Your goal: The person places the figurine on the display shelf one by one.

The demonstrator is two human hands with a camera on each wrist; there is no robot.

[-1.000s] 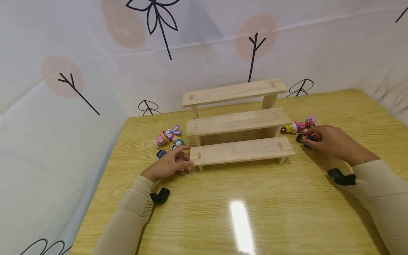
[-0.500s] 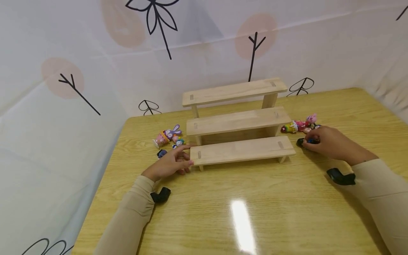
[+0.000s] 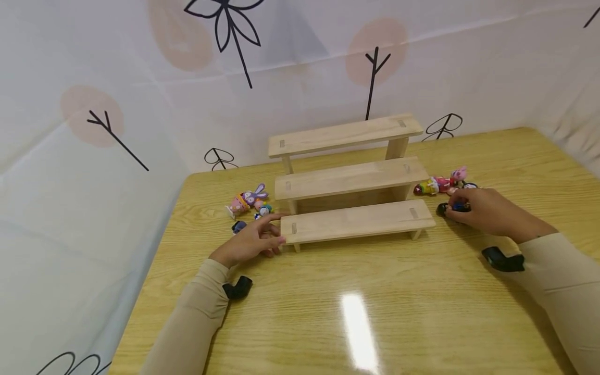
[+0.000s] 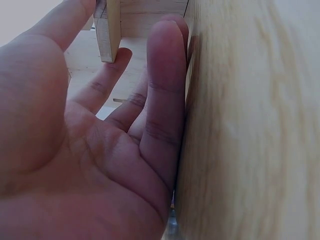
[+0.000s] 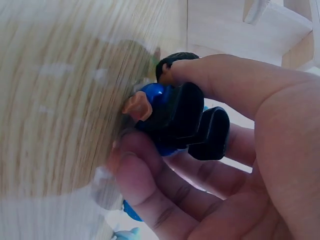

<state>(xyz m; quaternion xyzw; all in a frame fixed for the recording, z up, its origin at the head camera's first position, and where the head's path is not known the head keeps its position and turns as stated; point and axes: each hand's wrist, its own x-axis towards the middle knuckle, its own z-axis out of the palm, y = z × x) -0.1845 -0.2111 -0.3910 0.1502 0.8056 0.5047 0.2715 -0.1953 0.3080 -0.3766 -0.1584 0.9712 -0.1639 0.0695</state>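
A pale wooden three-step display stand (image 3: 349, 178) is at the middle of the table. My left hand (image 3: 248, 242) holds the left end of its lowest step, thumb at the front corner and index finger at the back one. In the left wrist view that hand's lower edge lies along the table. To the right of the stand, my right hand (image 3: 487, 211) pinches a small toy figure (image 5: 175, 112) between thumb and fingers. The figure has black hair, a blue top and black legs, and lies low over the tabletop, its head toward the stand.
Left of the stand lie a purple-eared rabbit figure (image 3: 248, 200), a small teal-topped figure (image 3: 264, 210) and a dark blue one (image 3: 238, 226). Several pink and yellow figures (image 3: 440, 185) lie beyond my right hand. A patterned white cloth (image 3: 304, 78) hangs behind the table (image 3: 300, 312).
My right fingers have closed in around the figure, and its visible part has shifted slightly right. My left hand and the stand stay in place.
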